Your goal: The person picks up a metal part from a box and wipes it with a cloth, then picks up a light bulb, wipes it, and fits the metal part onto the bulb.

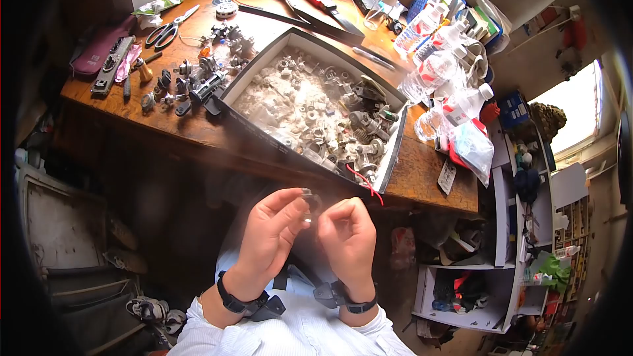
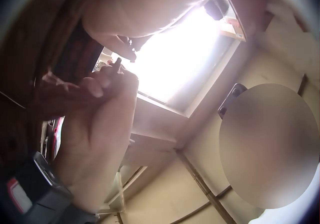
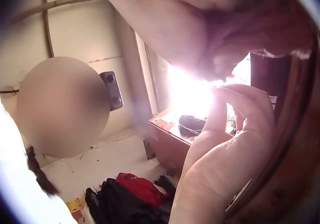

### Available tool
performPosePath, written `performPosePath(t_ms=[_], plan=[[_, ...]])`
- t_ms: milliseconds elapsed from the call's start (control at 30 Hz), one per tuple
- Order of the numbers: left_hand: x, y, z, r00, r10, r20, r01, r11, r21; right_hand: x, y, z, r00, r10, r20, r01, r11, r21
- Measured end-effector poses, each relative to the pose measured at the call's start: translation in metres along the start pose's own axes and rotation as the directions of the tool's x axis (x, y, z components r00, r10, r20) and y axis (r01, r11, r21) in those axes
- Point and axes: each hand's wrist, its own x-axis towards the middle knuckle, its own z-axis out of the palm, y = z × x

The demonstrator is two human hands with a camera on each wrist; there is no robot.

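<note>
In the head view the left hand (image 1: 271,229) pinches a small, shiny ring-like part (image 1: 307,206) between thumb and fingers, in front of the table edge. Close beside it on the right is the right hand (image 1: 347,237), its fingers curled with thumb against fingertips; whether a small piece sits between them cannot be told. Above both hands, on the table, lies a shallow black-edged box (image 1: 280,143) filled with many small pale and metal parts (image 1: 297,102). The left wrist view shows a small dark piece (image 2: 118,64) at the fingertips.
Metal assemblies (image 1: 210,86) and scissors (image 1: 170,31) lie left of the box on the wooden table (image 1: 178,128). Plastic bottles (image 1: 435,69) and a bagged item (image 1: 472,148) are at its right. A red wire (image 1: 366,183) hangs over the box's front corner. Shelving (image 1: 461,300) stands lower right.
</note>
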Motion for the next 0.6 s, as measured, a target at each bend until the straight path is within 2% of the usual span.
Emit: performPosePath(t_ms=[33, 100, 167, 200, 233, 300, 333, 367, 433, 467, 500, 567, 600], plan=[[0.0, 0.001, 0.0, 1.0, 0.005, -0.002, -0.005, 1.0, 0.0, 0.0, 0.003, -0.002, 0.999, -0.003, 0.044, 0.009, 0.99, -0.142], [0.0, -0.001, 0.001, 0.994, 0.108, -0.003, -0.108, 0.994, 0.015, -0.002, 0.004, -0.001, 0.999, -0.007, 0.052, 0.012, 0.994, -0.108], [0.0, -0.002, 0.002, 0.988, 0.154, -0.014, -0.154, 0.987, 0.053, -0.003, -0.005, 0.005, 1.0, -0.011, -0.005, 0.012, 0.993, 0.118], [0.001, -0.004, 0.003, 0.979, 0.201, -0.017, -0.198, 0.976, 0.094, -0.003, -0.008, 0.009, 1.0, -0.004, -0.029, 0.01, 0.981, 0.193], [0.0, -0.005, 0.004, 0.98, 0.198, -0.015, -0.196, 0.976, 0.094, -0.002, -0.006, 0.011, 0.999, -0.005, -0.032, 0.011, 0.981, 0.192], [-0.003, -0.007, 0.006, 0.979, 0.201, 0.021, -0.201, 0.959, 0.197, 0.001, 0.0, 0.014, 0.995, -0.085, -0.046, 0.087, 0.996, 0.031], [-0.002, -0.007, 0.004, 0.973, 0.228, 0.02, -0.226, 0.942, 0.248, 0.003, 0.001, 0.01, 0.993, -0.108, -0.038, 0.104, 0.989, -0.106], [-0.003, -0.006, 0.003, 0.973, 0.228, 0.021, -0.226, 0.942, 0.248, 0.005, 0.001, 0.007, 0.993, -0.109, -0.038, 0.104, 0.989, -0.107], [-0.003, -0.003, 0.001, 0.969, 0.247, 0.015, -0.244, 0.944, 0.224, 0.01, -0.001, 0.001, 0.978, -0.152, -0.142, 0.096, 0.936, -0.34], [-0.003, -0.001, 0.002, 0.97, 0.244, 0.016, -0.242, 0.944, 0.226, 0.011, -0.002, -0.003, 0.977, -0.125, -0.175, 0.072, 0.956, -0.283], [-0.004, 0.001, 0.004, 0.964, 0.264, 0.013, -0.26, 0.938, 0.231, 0.011, -0.011, 0.002, 0.973, -0.08, -0.218, 0.061, 0.994, -0.092], [-0.003, 0.0, 0.005, 0.959, 0.284, 0.009, -0.278, 0.932, 0.234, 0.007, -0.016, 0.007, 0.981, -0.08, -0.176, 0.09, 0.995, 0.049], [-0.001, -0.003, 0.005, 0.962, 0.272, 0.014, -0.267, 0.932, 0.244, 0.005, -0.013, 0.007, 0.986, -0.14, -0.087, 0.137, 0.99, -0.041]])
